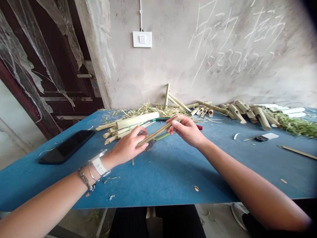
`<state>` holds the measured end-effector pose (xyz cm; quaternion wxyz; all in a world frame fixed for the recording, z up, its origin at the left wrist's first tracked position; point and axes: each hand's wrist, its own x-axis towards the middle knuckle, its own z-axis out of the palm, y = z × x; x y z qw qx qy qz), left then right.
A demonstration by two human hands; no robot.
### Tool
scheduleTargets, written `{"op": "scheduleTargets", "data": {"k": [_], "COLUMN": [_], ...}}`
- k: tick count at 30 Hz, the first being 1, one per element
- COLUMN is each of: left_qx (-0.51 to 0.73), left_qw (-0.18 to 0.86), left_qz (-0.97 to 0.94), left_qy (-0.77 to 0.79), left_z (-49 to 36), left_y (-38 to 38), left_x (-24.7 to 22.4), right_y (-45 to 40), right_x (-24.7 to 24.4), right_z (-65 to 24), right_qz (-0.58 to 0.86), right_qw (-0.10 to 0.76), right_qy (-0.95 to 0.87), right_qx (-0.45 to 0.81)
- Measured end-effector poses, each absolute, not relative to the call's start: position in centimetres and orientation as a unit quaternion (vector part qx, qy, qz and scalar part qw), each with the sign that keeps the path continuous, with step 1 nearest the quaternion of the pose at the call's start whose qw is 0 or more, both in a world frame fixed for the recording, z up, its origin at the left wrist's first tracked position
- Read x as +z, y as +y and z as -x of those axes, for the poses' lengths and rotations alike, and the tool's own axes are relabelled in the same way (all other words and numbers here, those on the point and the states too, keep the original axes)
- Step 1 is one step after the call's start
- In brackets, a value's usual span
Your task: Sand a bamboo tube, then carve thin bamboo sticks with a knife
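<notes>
A thin brownish bamboo strip (pixel 158 131) is held above the blue table, tilted up to the right. My left hand (pixel 127 145) grips its lower left end between thumb and fingers. At the upper right end, my right hand (pixel 185 129) pinches it with thumb and forefinger. Behind my left hand lies a bundle of pale bamboo pieces (pixel 137 120). Beneath and behind the strip, a dark flat blade-like object (pixel 150 145) and a green strip (pixel 162 136) show partly. A red handle end (pixel 199 127) sticks out beyond my right hand.
On the blue table (pixel 158 185), a black phone (pixel 68 147) lies left. Cut bamboo tubes (pixel 236 113), shavings (pixel 297 125) and a standing bamboo piece (pixel 166 96) line the wall side. At right are a black-and-white tool (pixel 266 137) and a thin stick (pixel 298 152).
</notes>
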<state>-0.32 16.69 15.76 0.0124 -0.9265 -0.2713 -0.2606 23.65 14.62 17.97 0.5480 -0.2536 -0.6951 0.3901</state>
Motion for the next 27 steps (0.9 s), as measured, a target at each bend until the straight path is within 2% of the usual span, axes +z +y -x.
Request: {"op": "scheduleTargets", "data": {"k": [11, 27], "left_qx": [-0.269, -0.322], "left_qw": [-0.008, -0.042], "left_qz": [0.914, 0.890], "left_qy": [-0.305, -0.320], "left_z": [0.4, 0.7], "left_y": [16.7, 18.1], "left_x": [15.9, 15.5], "right_y": [15.0, 15.2], "right_x": [17.7, 17.6], "right_z": [-24.3, -24.7], "right_qz": [0.227, 0.266], "right_qw": [0.536, 0.557], "right_qy": [-0.649, -0.639], "right_qx": [0.490, 0.459]}}
